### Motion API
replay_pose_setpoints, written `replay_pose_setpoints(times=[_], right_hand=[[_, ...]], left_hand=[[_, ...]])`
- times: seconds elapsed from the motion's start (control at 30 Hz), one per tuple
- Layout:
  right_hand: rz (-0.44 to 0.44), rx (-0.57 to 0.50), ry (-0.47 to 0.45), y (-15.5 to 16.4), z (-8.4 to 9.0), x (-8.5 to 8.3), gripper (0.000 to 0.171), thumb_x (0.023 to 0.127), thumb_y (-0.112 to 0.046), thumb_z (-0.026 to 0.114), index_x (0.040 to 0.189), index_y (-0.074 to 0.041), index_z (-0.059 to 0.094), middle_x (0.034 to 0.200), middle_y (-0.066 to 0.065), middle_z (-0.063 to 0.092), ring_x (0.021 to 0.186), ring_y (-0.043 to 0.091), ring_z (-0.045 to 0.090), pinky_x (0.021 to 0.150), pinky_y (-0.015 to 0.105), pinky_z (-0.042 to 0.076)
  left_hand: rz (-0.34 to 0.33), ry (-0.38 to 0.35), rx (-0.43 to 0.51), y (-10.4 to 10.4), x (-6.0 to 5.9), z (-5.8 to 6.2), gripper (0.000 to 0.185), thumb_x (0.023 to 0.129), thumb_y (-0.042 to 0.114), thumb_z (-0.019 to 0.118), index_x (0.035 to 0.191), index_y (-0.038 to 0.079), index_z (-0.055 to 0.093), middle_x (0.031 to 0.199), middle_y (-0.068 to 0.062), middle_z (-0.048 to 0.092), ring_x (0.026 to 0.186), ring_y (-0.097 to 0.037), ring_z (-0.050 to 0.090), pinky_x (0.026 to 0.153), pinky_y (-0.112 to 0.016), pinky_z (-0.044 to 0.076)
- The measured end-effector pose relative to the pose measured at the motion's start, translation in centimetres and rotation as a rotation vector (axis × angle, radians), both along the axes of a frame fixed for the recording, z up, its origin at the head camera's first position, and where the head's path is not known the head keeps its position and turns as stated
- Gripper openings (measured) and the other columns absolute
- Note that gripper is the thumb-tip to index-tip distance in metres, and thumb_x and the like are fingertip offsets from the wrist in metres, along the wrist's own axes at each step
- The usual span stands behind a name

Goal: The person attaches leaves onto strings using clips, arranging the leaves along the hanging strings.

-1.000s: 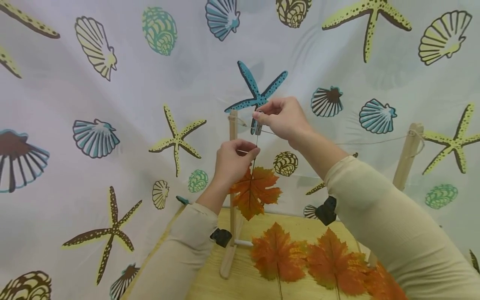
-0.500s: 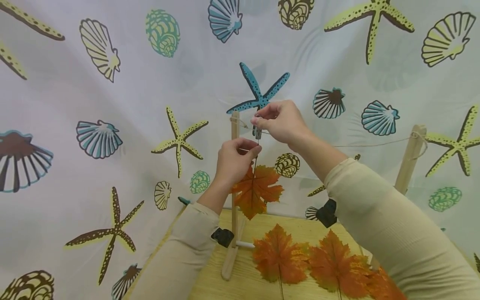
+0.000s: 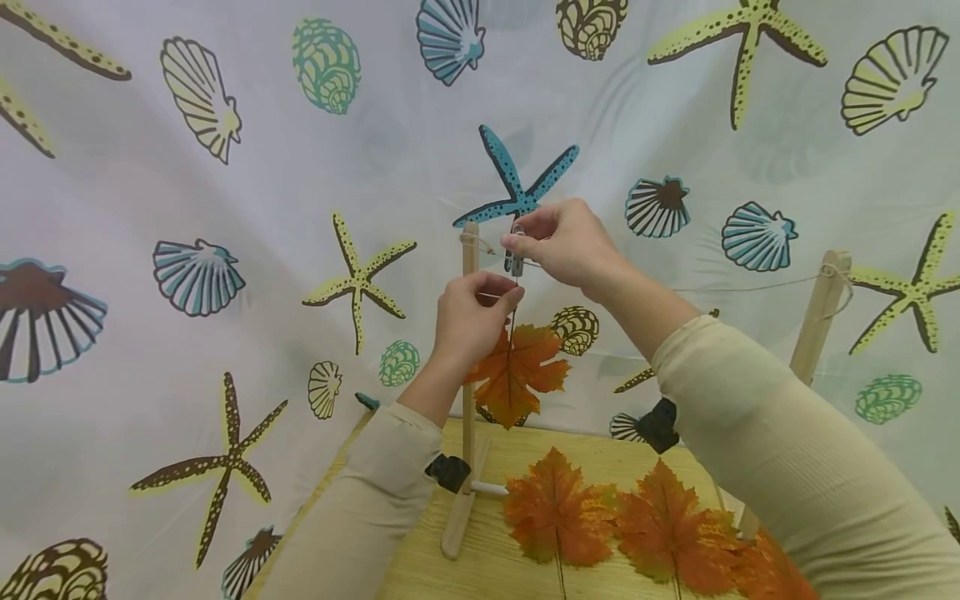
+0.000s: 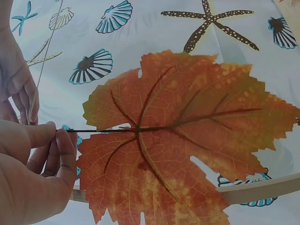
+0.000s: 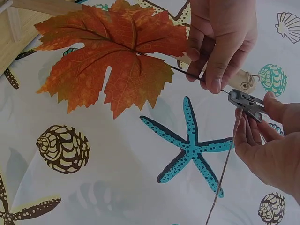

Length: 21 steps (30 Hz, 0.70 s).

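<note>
My left hand (image 3: 468, 321) pinches the thin dark stem of an orange maple leaf (image 3: 520, 371) between thumb and fingertips. The leaf hangs below that hand in the head view and fills much of the left wrist view. Just above, my right hand (image 3: 567, 243) pinches a metal clothespin (image 5: 247, 105) at its handle end. The clothespin sits at the string (image 5: 227, 161), and its other end meets the tip of the stem. Whether its jaws grip the stem or the string is too small to tell.
The string runs between a left wooden post (image 3: 469, 358) and a right wooden post (image 3: 821, 317). Several more orange leaves (image 3: 558, 508) lie on the wooden table (image 3: 420, 575). A white cloth (image 3: 270, 167) printed with shells and starfish hangs behind.
The held leaf has risen slightly and tilted, and the left fingertips have moved up a little toward the clothespin. The right hand has lowered slightly, still pinching the clothespin.
</note>
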State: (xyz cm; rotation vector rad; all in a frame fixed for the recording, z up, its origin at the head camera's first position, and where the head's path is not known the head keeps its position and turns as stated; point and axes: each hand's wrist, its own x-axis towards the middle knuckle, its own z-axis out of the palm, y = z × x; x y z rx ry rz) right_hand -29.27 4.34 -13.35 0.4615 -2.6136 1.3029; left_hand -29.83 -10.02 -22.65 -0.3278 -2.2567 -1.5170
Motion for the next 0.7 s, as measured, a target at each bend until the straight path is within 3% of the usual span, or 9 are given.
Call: replay_pose_setpoints(times=[0.47, 0.7], right_hand=[[0.006, 0.021, 0.014, 0.2, 0.1, -0.4, 0.048, 0.093, -0.035, 0.071, 0.133, -0.01, 0.063, 0.128, 0.011, 0.066, 0.124, 0.028, 0.058, 0.102, 0.047, 0.05], [0.0, 0.021, -0.014, 0.0, -0.6, -0.1, 0.051, 0.092, -0.035, 0.072, 0.134, -0.009, 0.061, 0.13, 0.013, 0.065, 0.124, 0.031, 0.058, 0.102, 0.048, 0.05]], left_hand=[[-0.014, 0.016, 0.005, -0.3, -0.3, 0.3, 0.021, 0.095, 0.026, 0.07, 0.105, 0.009, 0.074, 0.101, -0.008, 0.073, 0.092, -0.022, 0.069, 0.082, -0.034, 0.058], [0.007, 0.065, -0.026, -0.6, 0.4, -1.0, 0.021, 0.093, 0.025, 0.072, 0.104, 0.008, 0.074, 0.103, -0.008, 0.075, 0.094, -0.023, 0.071, 0.082, -0.036, 0.059]])
